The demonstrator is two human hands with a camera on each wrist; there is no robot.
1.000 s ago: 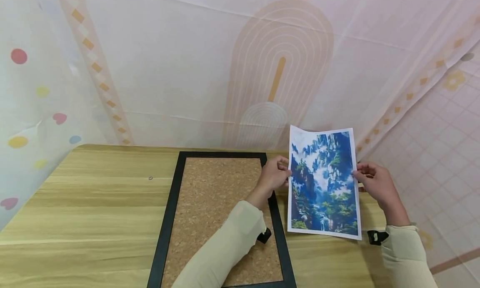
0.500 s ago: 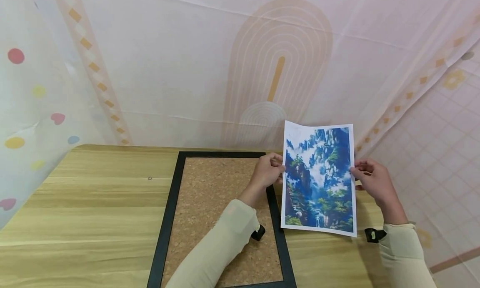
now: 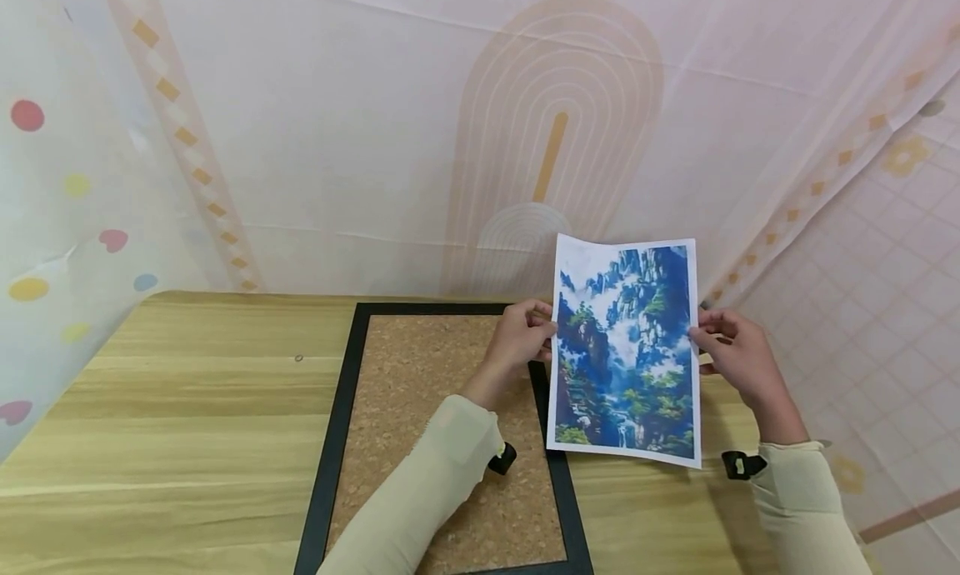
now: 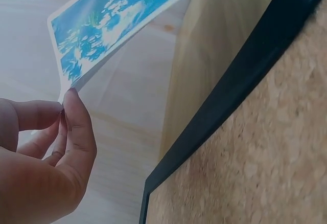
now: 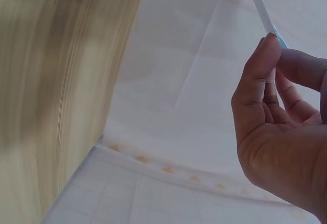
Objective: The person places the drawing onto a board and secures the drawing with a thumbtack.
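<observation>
Head view: the left hand (image 3: 517,342) pinches the left edge of a white-bordered paper print of blue mountains and green trees (image 3: 624,348), and the right hand (image 3: 731,354) pinches its right edge. The print is held upright, clear of the light wooden table (image 3: 187,417), at about three o'clock from a black-framed rectangular cork board (image 3: 442,425) lying flat on the tabletop. The print's lower left corner overlaps the frame's right rail in this view; contact cannot be confirmed. A patterned pale fabric backdrop (image 3: 375,117) hangs behind the table.

Left wrist view: thumb and fingers of the left hand (image 4: 46,162) close narrowly on the print (image 4: 110,12) at its edge, with the sheet rising toward twelve o'clock. The board's black frame and cork (image 4: 265,152) lie below, apart from the sheet.

Right wrist view: the right hand (image 5: 278,127) nips the print's thin edge (image 5: 261,12) between thumb and fingertips.

Assessment: the print is lifted and under two-handed control; it is not yet laid on the cork, and no pins or fixings are visible.
</observation>
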